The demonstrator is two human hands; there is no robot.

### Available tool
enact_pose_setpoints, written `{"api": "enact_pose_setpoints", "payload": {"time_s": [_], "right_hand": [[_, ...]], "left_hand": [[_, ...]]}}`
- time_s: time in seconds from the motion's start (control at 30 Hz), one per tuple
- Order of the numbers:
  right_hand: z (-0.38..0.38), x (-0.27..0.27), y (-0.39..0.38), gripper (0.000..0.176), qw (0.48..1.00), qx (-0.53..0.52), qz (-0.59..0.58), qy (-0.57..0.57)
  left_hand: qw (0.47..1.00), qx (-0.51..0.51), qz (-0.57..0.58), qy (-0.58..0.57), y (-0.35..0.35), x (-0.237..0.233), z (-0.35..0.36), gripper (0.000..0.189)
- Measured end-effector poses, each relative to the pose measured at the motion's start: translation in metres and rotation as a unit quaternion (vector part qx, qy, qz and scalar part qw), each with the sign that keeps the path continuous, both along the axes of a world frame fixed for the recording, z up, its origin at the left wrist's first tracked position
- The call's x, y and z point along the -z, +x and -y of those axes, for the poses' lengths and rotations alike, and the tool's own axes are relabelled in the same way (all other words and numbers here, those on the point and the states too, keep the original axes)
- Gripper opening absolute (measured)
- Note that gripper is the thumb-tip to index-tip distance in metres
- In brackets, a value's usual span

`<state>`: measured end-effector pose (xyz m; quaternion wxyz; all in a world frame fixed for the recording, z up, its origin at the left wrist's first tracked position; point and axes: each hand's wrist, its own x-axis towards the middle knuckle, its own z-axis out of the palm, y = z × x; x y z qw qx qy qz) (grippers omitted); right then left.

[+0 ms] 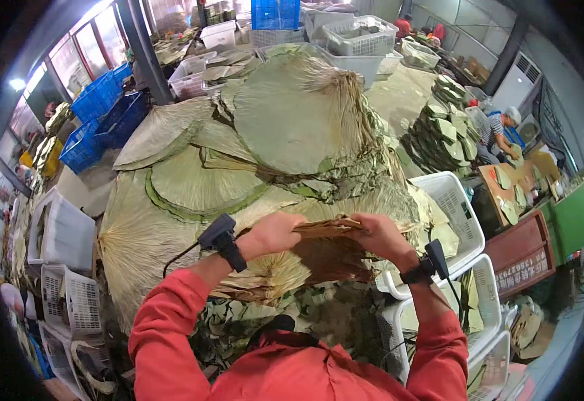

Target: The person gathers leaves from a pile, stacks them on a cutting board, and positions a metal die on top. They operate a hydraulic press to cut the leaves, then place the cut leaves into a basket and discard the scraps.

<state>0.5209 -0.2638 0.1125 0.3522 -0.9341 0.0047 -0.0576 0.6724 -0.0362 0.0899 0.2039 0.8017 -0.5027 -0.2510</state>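
Sleeves (171, 321) of red cloth come up from the bottom, one on each arm. Each wrist wears a black band (228, 247) with a small box on it. The left hand (275, 234) is curled shut on the left end of a brown leaf (328, 257). The right hand (378, 235) grips the other end, with its fingers bent over the edge. The brown leaf is folded and held up between both hands, just over the near edge of a big leaf pile (191, 180). Its lower part spreads down like a fan. Just right of the right hand stand white crates (455, 207), one below the other. Some left crates (68, 234), white too, sit on the other side. The leaf pile is made of wide, round, dry green leaves that lie flat on each other. Past it on the left are blue crates (98, 113). Far on the right is a stack (442, 134) of folded leaves, and beside it a worker (499, 134) bends over a table (505, 194).
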Motion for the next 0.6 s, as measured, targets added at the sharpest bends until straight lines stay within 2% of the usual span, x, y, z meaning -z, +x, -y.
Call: {"api": "enact_pose_setpoints", "payload": {"time_s": [0.03, 0.07, 0.13, 0.2, 0.23, 0.27, 0.3, 0.37, 0.4, 0.43, 0.47, 0.5, 0.53, 0.6], "right_hand": [[0.0, 0.004, -0.001, 0.028, 0.999, -0.019, 0.028, -0.009], [0.008, 0.029, -0.002, 0.026, 0.999, -0.029, -0.009, 0.045], [0.006, 0.021, -0.013, 0.025, 0.994, 0.016, -0.025, 0.105], [-0.004, -0.008, -0.022, 0.024, 0.986, 0.064, -0.06, 0.14], [0.0, -0.002, -0.024, 0.022, 0.973, 0.069, 0.003, 0.219], [0.011, -0.006, -0.031, 0.018, 0.99, 0.082, 0.004, 0.114], [0.029, -0.002, -0.039, 0.016, 0.991, 0.065, 0.047, 0.109], [0.014, -0.057, -0.058, 0.018, 0.958, 0.074, 0.09, 0.263], [0.041, -0.042, -0.067, 0.034, 0.956, 0.114, 0.115, 0.244], [0.064, -0.034, -0.068, 0.036, 0.938, 0.106, 0.151, 0.293], [0.069, -0.038, -0.075, 0.031, 0.896, 0.252, 0.153, 0.332], [0.082, -0.041, -0.078, 0.034, 0.894, 0.233, 0.215, 0.316], [0.08, -0.049, -0.084, 0.035, 0.938, 0.23, 0.221, 0.136], [0.061, -0.069, -0.094, 0.038, 0.956, 0.2, 0.214, 0.033]], "left_hand": [[0.999, -0.011, 0.012, -0.034, -0.006, -0.002, -0.003, 0.043], [0.997, -0.023, 0.024, -0.067, -0.015, -0.007, -0.009, 0.041], [0.979, -0.049, 0.087, -0.175, -0.026, -0.02, -0.023, 0.038], [0.925, -0.077, 0.197, -0.315, -0.023, -0.038, -0.043, 0.036], [0.917, -0.134, 0.189, -0.325, -0.015, -0.044, -0.058, 0.034], [0.905, -0.191, 0.181, -0.335, -0.005, -0.05, -0.076, 0.032], [0.889, -0.247, 0.172, -0.347, 0.0, -0.054, -0.095, 0.03], [0.873, -0.327, 0.019, -0.361, 0.003, -0.049, -0.131, 0.026], [0.855, -0.361, -0.058, -0.367, 0.001, -0.048, -0.144, 0.024], [0.864, -0.368, -0.057, -0.339, -0.007, -0.054, -0.154, 0.024], [0.872, -0.375, -0.058, -0.311, -0.021, -0.06, -0.166, 0.023], [0.878, -0.382, -0.059, -0.283, -0.031, -0.063, -0.177, 0.022], [0.874, -0.376, -0.043, -0.305, -0.037, -0.062, -0.185, 0.02], [0.883, -0.349, -0.051, -0.309, -0.059, -0.074, -0.195, 0.02]]}}
